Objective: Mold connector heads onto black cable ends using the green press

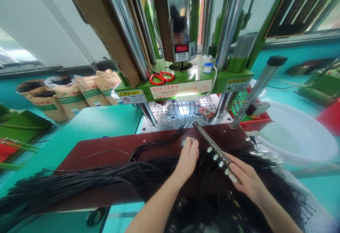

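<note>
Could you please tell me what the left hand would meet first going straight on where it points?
The left hand would probably meet the far end of the metal bar, though depth is unclear.

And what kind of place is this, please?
Probably a factory workshop. A green press-like machine carries warning labels, many black cables lie bundled across the brown board, and filled paper sacks stand near the wall.
</note>
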{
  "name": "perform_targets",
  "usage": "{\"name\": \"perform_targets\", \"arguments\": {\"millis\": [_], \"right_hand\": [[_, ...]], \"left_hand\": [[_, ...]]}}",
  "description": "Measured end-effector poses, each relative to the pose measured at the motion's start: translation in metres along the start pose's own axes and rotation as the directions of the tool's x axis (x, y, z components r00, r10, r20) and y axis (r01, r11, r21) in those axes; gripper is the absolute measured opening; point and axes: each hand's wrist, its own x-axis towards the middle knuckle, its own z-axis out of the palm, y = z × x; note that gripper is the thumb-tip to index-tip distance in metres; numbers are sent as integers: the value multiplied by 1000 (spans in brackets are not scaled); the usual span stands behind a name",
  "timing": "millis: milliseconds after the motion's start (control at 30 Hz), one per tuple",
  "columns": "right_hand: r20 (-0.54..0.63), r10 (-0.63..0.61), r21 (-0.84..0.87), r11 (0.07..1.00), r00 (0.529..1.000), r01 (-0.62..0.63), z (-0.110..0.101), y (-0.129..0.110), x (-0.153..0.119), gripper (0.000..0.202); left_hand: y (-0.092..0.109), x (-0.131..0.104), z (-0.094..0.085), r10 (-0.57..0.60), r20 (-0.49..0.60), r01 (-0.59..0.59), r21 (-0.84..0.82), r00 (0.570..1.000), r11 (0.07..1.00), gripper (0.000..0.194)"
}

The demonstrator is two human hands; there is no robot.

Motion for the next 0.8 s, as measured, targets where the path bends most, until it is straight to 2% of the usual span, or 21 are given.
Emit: {"name": "perform_targets", "arguments": {"millis": [100,167,433,600,667,800], "right_hand": [[14,8,-41,999,1000,-8,2,-2,-1,61],[16,10,-61,998,1000,-9,3,-3,-1,61],[32,3,-121,993,999,1,2,-2,0,58],[50,-9,-132,991,999,15,2,-1,0,56],[57,-43,-163,985,997,52,3,-1,-1,55],[73,-208,-281,934,975,220,8,-1,-3,50]], "left_hand": [[-3,1,0,78,58,-81,54,995,995,28],[-5,2,1,89,81,-94,63,993,994,29],[-6,3,-3,4,36,-2,-60,999,998,34],[-6,2,-2,3,26,-1,-82,1000,997,34],[-7,2,-2,8,16,-7,-72,1000,997,33],[-8,0,-3,-3,7,3,-44,1000,999,34]]}}
